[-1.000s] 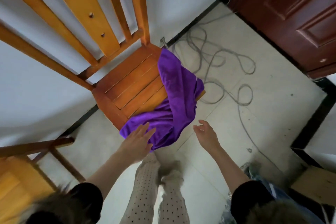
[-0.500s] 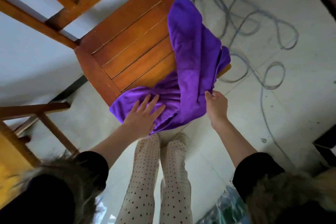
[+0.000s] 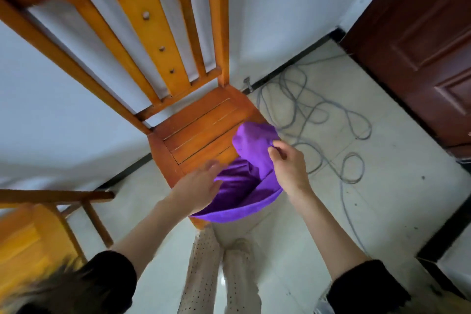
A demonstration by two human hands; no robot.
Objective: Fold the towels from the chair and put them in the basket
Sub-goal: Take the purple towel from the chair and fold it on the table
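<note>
A purple towel [image 3: 244,186] is bunched at the front right corner of the orange wooden chair [image 3: 201,130], sagging over the seat's front edge. My right hand [image 3: 289,163] pinches its upper edge and holds that part raised above the seat. My left hand [image 3: 198,187] is blurred, pressed against the towel's left side at the seat's front; whether its fingers grip the cloth is unclear. No basket is in view.
A grey cable [image 3: 328,130] lies in loose loops on the tiled floor right of the chair. A dark red door [image 3: 423,46] stands at the right. Another wooden chair [image 3: 38,224] is at the lower left. My legs [image 3: 219,270] stand just before the chair.
The towel was spread along the seat's right side; my right hand has taken its edge and lifted it, gathering the cloth toward the front. The view has tilted up.
</note>
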